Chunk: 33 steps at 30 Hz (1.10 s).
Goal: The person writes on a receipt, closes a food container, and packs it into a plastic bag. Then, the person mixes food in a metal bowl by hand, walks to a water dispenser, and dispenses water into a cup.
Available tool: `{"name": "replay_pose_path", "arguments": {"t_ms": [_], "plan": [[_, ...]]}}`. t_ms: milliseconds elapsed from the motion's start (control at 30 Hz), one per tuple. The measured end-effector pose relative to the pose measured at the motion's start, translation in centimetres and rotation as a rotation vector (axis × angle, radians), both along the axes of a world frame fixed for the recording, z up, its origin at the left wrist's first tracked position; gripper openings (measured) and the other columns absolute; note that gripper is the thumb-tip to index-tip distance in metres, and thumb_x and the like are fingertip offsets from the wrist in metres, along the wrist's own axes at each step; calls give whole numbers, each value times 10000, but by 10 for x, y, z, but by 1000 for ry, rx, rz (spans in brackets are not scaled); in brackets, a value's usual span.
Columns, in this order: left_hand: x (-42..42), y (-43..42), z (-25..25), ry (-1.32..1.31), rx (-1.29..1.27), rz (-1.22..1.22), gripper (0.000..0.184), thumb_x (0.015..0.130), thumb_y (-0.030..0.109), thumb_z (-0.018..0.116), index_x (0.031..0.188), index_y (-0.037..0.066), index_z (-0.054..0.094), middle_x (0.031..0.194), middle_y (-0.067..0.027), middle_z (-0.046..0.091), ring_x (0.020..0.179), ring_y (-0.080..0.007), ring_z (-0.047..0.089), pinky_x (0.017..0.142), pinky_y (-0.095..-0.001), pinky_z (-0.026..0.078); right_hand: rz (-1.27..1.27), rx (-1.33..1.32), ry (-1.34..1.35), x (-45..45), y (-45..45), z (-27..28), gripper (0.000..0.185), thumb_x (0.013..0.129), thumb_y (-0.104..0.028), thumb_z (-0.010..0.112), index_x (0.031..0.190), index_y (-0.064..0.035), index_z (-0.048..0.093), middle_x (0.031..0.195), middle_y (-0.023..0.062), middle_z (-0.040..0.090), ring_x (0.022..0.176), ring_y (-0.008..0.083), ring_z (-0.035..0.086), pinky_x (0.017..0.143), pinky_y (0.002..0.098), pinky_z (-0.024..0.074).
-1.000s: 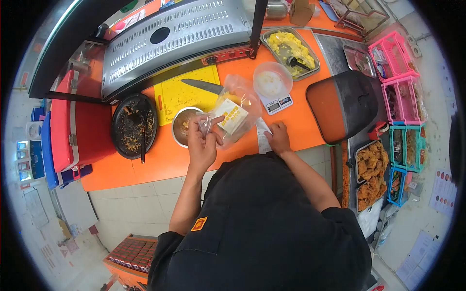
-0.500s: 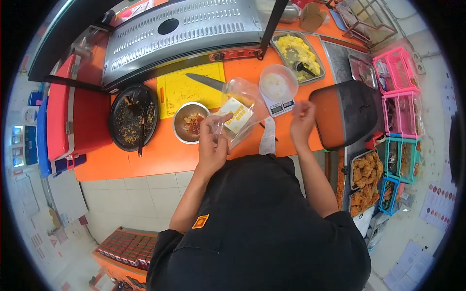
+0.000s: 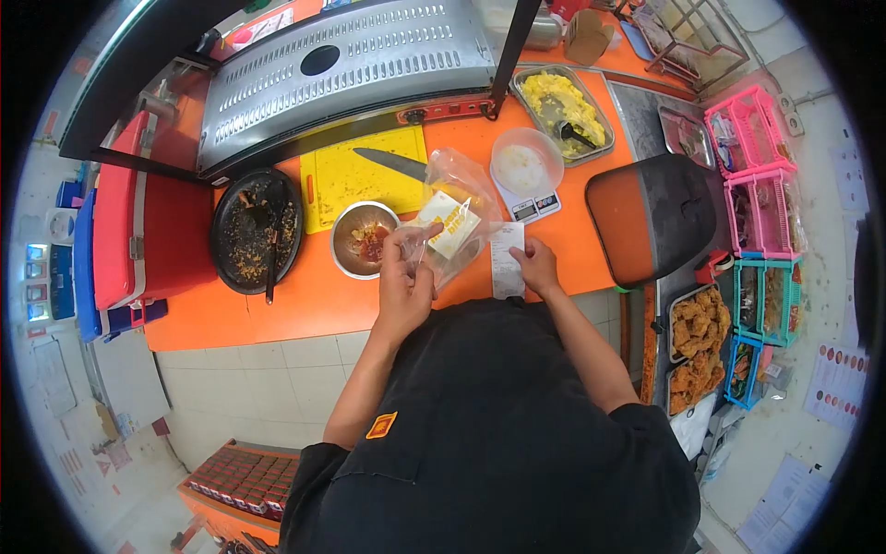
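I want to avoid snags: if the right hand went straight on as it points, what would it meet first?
The right hand would meet the receipt first; its fingers seem right at the edge, though contact is unclear. Beyond, likely the bag.

1. Orange counter [image 3: 286, 319] shows between the black pan [image 3: 224, 222] and metal bowl [image 3: 343, 242], a narrow way towards the yellow board [image 3: 325, 180].
2. Across that board, the knife [image 3: 391, 162] and, behind, the metal warmer [image 3: 388, 69] obstruct reaching.
3. The plastic bag [image 3: 482, 238] blocks passage between bowl and paper slip [image 3: 506, 260].
4. A counter gap separates the scale [image 3: 547, 206] from the black-rimmed object [image 3: 690, 205].
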<state>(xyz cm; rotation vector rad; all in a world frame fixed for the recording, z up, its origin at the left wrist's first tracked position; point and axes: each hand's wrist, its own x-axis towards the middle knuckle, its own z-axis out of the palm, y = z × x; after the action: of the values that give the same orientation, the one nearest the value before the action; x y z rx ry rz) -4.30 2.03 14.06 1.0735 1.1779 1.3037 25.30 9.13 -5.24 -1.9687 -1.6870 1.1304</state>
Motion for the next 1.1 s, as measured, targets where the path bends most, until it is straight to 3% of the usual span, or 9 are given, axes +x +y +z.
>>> {"name": "replay_pose_path", "arguments": {"t_ms": [233, 300, 433, 600, 700, 767, 867, 967, 1100], "plan": [[-1, -1, 2, -2, -4, -28, 527, 932, -149, 441, 1406, 52, 328, 1570, -215, 526, 714, -107, 623, 531, -224, 488, -206, 173, 278, -24, -34, 90, 178, 1052, -81, 670, 1171, 51, 662, 1029, 157, 769, 1002, 184, 745, 844, 343, 580], [-1, 0, 0, 10, 13, -18, 543, 932, -151, 442, 1418, 55, 312, 1574, -214, 521, 735, -114, 635, 544, -225, 502, -449, 588, 641, -42, -23, 139, 213, 1052, -49, 644, 1239, 50, 623, 1103, 191, 767, 1035, 244, 765, 906, 360, 596], [7, -2, 2, 18, 56, 57, 585, 949, -148, 436, 1470, 50, 258, 1613, -223, 461, 803, -140, 675, 595, -236, 550, 514, 1333, 617, -82, 30, 210, 506, 965, -136, 750, 1371, -93, 451, 1321, 231, 702, 1287, 419, 640, 1092, 498, 507], [13, -2, -10, -17, 62, 216, 571, 979, -116, 441, 1492, -3, 216, 1316, -231, 488, 720, -160, 661, 624, -276, 566, 736, -81, 5, -145, 72, 191, 326, 1064, -240, 577, 1320, -50, 649, 1335, 271, 680, 1247, 421, 660, 1101, 486, 488], [4, -8, -23, -72, 58, 185, 545, 1034, -89, 439, 1511, -14, 184, 1741, -265, 222, 1238, -250, 652, 789, -285, 617, 1008, -107, -180, -123, 79, 179, 377, 1079, -308, 564, 1298, -23, 675, 1320, 283, 688, 1259, 416, 659, 1085, 489, 494], [8, -12, -24, -63, 90, 171, 553, 1030, -95, 437, 1514, -16, 181, 1741, -270, 218, 1282, -269, 636, 831, -295, 615, 1154, -216, -240, -119, 85, 185, 405, 1066, -313, 585, 1326, -13, 664, 1313, 292, 691, 1263, 414, 658, 1083, 489, 495], [15, -7, -34, -57, 111, 115, 576, 1010, -115, 432, 1518, -23, 178, 1736, -275, 235, 1306, -280, 636, 938, -332, 597, 1323, -323, -348, -119, 96, 168, 488, 1043, -329, 622, 1379, 25, 642, 1322, 307, 689, 1261, 409, 667, 1076, 487, 501], [16, 1, -29, 23, 190, 109, 581, 957, -154, 411, 1455, 55, 199, 1729, -288, 247, 821, -152, 670, 655, -249, 555, 1233, -244, -319, -126, 103, 136, 513, 1029, -342, 640, 1379, 32, 645, 1369, 288, 664, 1308, 416, 627, 1113, 466, 477], [16, 4, -29, 54, 175, 117, 570, 964, -138, 416, 1455, 64, 206, 1723, -267, 279, 868, -126, 639, 659, -238, 539, 967, 169, -148, -134, 102, 107, 522, 1014, -348, 634, 1378, 25, 653, 1428, 263, 602, 1411, 428, 508, 1194, 494, 389]]}}
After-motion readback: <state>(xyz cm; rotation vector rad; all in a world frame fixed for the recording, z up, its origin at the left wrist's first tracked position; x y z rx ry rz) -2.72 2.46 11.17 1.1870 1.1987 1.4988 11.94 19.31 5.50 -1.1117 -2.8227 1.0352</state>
